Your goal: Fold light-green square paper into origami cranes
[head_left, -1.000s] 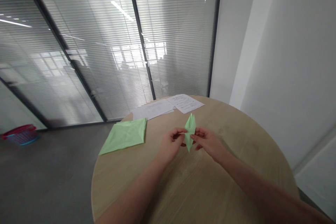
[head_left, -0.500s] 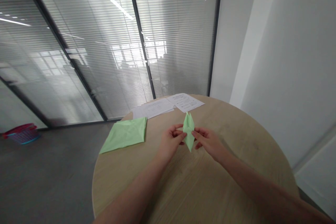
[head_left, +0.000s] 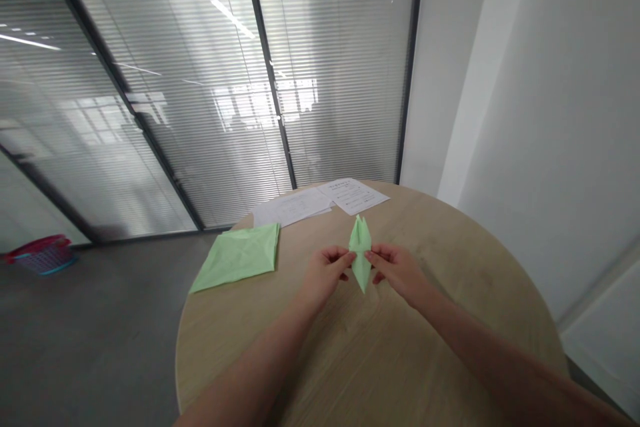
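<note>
A small folded green paper piece (head_left: 361,250), narrow and pointed at both ends, stands upright just above the round wooden table (head_left: 450,320). My left hand (head_left: 327,271) pinches its left side with closed fingers. My right hand (head_left: 397,271) pinches its right side the same way. Both hands meet at the paper's middle, over the centre of the table.
A stack of light green paper sheets (head_left: 237,256) lies at the table's left edge. White printed papers (head_left: 320,201) lie at the far edge. Glass partitions with blinds stand behind. A red basket (head_left: 40,253) sits on the grey floor at left. A white wall runs along the right.
The folded green paper has turned a little more upright between my fingers. My hands have shifted only slightly.
</note>
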A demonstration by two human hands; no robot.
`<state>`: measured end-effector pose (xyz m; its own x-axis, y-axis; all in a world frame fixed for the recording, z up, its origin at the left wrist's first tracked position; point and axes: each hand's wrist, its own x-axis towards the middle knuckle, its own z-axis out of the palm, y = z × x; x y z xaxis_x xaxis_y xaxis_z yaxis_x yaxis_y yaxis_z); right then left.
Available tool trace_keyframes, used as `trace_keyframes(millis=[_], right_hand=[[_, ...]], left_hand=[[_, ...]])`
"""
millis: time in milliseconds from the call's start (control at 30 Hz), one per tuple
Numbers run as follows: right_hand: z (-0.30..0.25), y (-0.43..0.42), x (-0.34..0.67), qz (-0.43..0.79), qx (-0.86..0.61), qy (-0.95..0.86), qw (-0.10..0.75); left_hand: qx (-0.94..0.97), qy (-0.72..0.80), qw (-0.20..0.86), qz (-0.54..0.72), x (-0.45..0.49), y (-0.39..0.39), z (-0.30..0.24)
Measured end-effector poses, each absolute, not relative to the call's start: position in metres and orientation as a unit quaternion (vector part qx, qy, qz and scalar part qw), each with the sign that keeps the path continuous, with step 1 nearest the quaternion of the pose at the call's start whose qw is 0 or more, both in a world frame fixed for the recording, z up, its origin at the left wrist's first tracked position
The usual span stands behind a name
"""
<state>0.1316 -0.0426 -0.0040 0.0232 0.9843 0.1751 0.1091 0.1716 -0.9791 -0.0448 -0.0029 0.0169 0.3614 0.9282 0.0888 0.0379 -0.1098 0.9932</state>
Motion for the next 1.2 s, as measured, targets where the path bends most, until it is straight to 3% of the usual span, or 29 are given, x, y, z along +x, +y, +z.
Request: trace_keyframes(millis=[667, 933, 1200], right_hand=[[-0.002, -0.045, 0.131, 0.450, -0.462, -0.558, 0.523], [-0.007, -0.044, 0.127, 0.430, -0.462, -0.580, 0.516], [-0.010, -0.042, 0.130, 0.368, -0.482, -0.590, 0.533]], left_hand=[[0.630, 0.380, 0.537, 0.413, -0.044, 0.001, 0.010], [0.661, 0.429, 0.373, 0.490, -0.042, 0.004, 0.009], [0.652, 0.348, 0.507, 0.443, -0.038, -0.007, 0.014]])
